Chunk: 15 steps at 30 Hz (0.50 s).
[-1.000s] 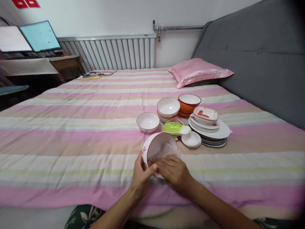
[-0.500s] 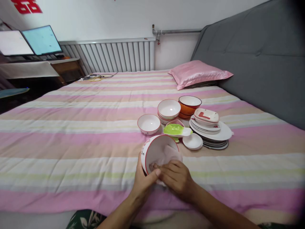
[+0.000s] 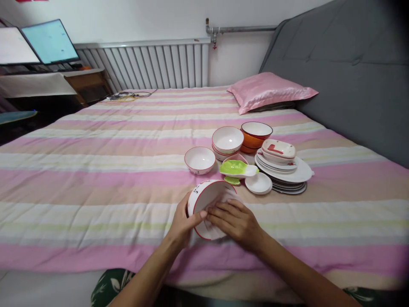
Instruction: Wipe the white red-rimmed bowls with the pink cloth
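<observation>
A white bowl [image 3: 207, 197] with a red rim and small dark markings outside is tilted in front of me, its mouth facing me. My left hand [image 3: 182, 224] is closed on its left side, with the thumb over the rim. My right hand [image 3: 238, 222] presses a pale pinkish cloth [image 3: 230, 195] against the inside of the bowl, fingers together and pointing left. Part of the cloth lies hidden under that hand. Just beyond are another red-rimmed bowl [image 3: 200, 160], a green and white leaf-shaped dish [image 3: 234, 168] and a small white dish [image 3: 258, 183].
Farther back stand a stack of red-rimmed bowls [image 3: 227, 140] and several orange bowls [image 3: 251, 143]. Stacked plates [image 3: 302, 171] with rectangular dishes [image 3: 278, 149] on top lie to the right. A pink pillow [image 3: 271, 90] rests by the grey headboard [image 3: 345, 81]. Striped cloth [image 3: 96, 179] covers the bed.
My right hand has flattened out and shifted slightly with the cloth inside the bowl. The bowl has turned a little in my left hand. The whole view has tipped slightly downward.
</observation>
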Each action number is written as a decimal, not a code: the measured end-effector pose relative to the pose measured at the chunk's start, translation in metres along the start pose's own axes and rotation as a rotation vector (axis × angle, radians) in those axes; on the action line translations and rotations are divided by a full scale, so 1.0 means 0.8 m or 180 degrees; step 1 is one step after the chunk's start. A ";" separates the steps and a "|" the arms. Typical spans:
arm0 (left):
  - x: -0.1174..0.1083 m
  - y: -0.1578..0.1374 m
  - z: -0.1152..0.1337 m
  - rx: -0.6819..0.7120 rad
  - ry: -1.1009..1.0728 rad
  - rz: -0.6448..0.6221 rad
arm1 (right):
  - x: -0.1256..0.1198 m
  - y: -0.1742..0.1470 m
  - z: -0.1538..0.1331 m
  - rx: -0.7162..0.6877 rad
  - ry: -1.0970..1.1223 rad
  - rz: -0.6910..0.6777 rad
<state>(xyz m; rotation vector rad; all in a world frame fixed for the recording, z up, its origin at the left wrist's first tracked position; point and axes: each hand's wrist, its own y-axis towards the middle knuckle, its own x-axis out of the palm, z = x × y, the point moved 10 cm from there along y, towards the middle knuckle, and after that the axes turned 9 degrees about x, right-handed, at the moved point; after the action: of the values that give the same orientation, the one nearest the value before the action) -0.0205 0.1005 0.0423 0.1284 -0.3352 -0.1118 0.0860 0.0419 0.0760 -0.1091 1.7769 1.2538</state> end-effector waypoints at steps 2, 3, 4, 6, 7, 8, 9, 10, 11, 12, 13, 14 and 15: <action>0.001 0.000 0.001 -0.0090 -0.0043 -0.0045 | 0.000 0.000 0.003 0.0029 -0.0095 0.0004; 0.001 0.000 0.002 -0.0135 -0.0032 -0.0074 | 0.000 0.000 0.004 0.0035 -0.0122 0.0007; 0.000 0.000 0.002 -0.0176 -0.0002 -0.0105 | 0.001 0.000 0.003 0.0032 -0.0136 0.0006; 0.000 0.000 0.002 -0.0235 0.0051 -0.0172 | 0.002 -0.001 0.001 -0.0004 -0.0127 0.0011; 0.000 0.000 0.002 -0.0244 0.0056 -0.0186 | 0.002 -0.002 -0.001 -0.0022 -0.0107 0.0017; 0.000 -0.001 0.001 -0.0222 0.0039 -0.0180 | 0.001 -0.002 -0.002 -0.0034 -0.0075 0.0035; 0.001 -0.002 0.000 -0.0165 -0.0012 -0.0150 | -0.001 -0.002 -0.004 -0.0027 -0.0033 0.0070; 0.002 -0.004 -0.001 -0.0091 -0.0093 -0.0096 | -0.004 -0.003 -0.005 0.0000 0.0019 0.0112; 0.003 -0.006 -0.002 0.0027 -0.0197 -0.0021 | -0.007 -0.003 -0.006 0.0053 0.0086 0.0138; 0.007 -0.010 -0.005 0.0118 -0.0353 0.0021 | -0.010 -0.003 -0.007 0.0133 0.0167 0.0158; 0.013 -0.015 -0.011 0.0151 -0.0472 0.0012 | -0.013 -0.003 -0.007 0.0233 0.0258 0.0179; 0.018 -0.020 -0.017 0.0176 -0.0516 0.0017 | -0.015 -0.003 -0.007 0.0347 0.0350 0.0202; 0.025 -0.025 -0.025 0.0106 -0.0499 -0.0037 | -0.018 -0.003 -0.007 0.0452 0.0434 0.0239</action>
<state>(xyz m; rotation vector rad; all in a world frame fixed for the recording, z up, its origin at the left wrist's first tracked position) 0.0029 0.0806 0.0271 0.1550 -0.4928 -0.1281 0.0916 0.0305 0.0848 -0.0480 1.9984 1.1923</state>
